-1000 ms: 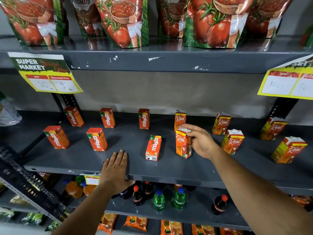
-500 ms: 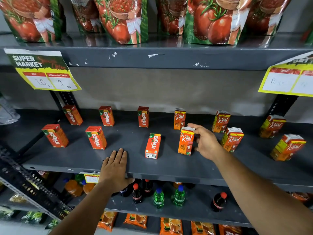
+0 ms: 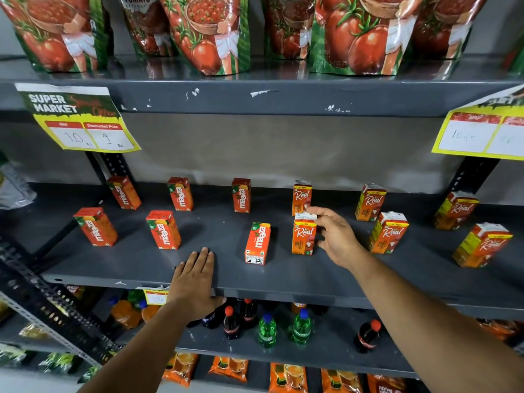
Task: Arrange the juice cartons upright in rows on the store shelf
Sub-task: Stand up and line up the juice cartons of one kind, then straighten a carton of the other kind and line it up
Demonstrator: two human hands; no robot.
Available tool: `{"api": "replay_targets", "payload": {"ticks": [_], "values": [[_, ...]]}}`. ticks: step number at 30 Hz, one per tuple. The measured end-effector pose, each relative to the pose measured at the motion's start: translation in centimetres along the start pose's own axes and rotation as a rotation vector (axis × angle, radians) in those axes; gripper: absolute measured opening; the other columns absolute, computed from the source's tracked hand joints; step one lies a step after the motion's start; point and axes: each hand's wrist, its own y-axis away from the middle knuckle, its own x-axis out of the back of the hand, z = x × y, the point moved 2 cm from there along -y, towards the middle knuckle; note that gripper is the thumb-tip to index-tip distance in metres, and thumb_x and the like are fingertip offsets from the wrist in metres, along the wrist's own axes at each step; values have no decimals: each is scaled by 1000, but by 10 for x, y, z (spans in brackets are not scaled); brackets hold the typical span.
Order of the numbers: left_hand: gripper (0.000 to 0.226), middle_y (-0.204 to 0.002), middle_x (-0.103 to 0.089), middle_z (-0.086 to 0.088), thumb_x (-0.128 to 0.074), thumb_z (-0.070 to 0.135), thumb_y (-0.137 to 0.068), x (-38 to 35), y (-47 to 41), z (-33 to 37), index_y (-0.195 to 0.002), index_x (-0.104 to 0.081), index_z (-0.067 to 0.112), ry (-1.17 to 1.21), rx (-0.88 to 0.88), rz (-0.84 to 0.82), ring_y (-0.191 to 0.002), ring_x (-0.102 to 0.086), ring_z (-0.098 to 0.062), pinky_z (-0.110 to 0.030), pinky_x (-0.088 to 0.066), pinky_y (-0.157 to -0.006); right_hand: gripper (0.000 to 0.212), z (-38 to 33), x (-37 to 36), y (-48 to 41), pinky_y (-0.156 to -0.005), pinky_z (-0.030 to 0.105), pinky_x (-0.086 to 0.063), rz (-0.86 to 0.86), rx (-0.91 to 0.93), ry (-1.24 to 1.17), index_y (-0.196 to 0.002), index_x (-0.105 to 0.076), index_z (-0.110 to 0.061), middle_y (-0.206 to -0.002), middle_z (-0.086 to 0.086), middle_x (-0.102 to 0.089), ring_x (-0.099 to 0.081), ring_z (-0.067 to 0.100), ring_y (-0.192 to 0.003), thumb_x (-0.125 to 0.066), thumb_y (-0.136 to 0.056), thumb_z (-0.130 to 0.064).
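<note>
Small orange juice cartons stand upright in two rows on the grey middle shelf (image 3: 283,276). Red Maaza cartons fill the left half, the nearest being one in the front row (image 3: 258,243). Orange Real cartons fill the right half. A front-row Real carton (image 3: 303,236) stands facing me, in line with another Real carton (image 3: 302,197) behind it. My right hand (image 3: 336,239) is just right of it, fingers spread, the index fingertip touching the carton's top. My left hand (image 3: 195,279) lies flat on the shelf's front edge, holding nothing.
Tomato pouches (image 3: 209,32) line the shelf above, with yellow price tags (image 3: 82,123) hanging from its edge. Soda bottles (image 3: 266,330) stand on the shelf below, snack packets (image 3: 286,377) lower still. A black slotted upright (image 3: 56,316) runs diagonally at the left.
My right hand turned the Real carton to face forward, set it down upright in the front row and loosened its grip. My left hand stayed on the shelf edge.
</note>
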Motion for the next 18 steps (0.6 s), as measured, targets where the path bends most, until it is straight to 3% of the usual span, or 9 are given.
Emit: {"api": "replay_targets", "payload": {"ticks": [4, 7, 9, 13, 18], "values": [[109, -160, 13, -2, -54, 68, -77, 1, 0, -16, -149, 9, 16, -27, -64, -24, -147, 8, -22, -41, -3, -121, 27, -5, 2, 3, -105, 51, -44, -27, 9, 96, -107, -67, -22, -123, 10, -64, -60, 26, -112, -44, -97, -10], [108, -159, 16, -6, -51, 69, -79, -1, 7, -34, -149, 11, 13, -58, -7, 30, -146, 12, -24, -40, 1, -119, 25, -17, -1, 5, -88, 34, -50, 2, 106, 263, -115, -64, -18, -122, 7, -64, -60, 22, -113, -53, -94, -12], [104, -160, 13, -9, -48, 68, -81, -4, 13, -39, -149, 7, 11, -59, 35, 87, -146, 12, -26, -40, 3, -117, 30, -27, -6, 6, -85, 30, -51, 49, 268, 503, -120, -61, -19, -124, 2, -61, -58, 18, -116, -62, -90, -17], [101, -161, 4, -8, -48, 67, -81, -7, 14, -39, -150, 0, 10, -7, 51, 107, -147, 5, -25, -42, -2, -119, 36, -49, -44, 14, -98, 39, -47, -4, 622, 1175, -121, -63, -25, -126, -2, -62, -57, 16, -115, -64, -86, -33], [111, -160, 11, -2, -29, 86, -70, -3, 13, -54, -150, 6, 16, 7, -42, 24, -147, 10, -20, -40, -1, -120, 46, -52, -99, 2, -91, 39, -49, -139, 467, 1547, -127, -57, -27, -125, 0, -65, -59, 23, -114, -56, -87, -49]]}}
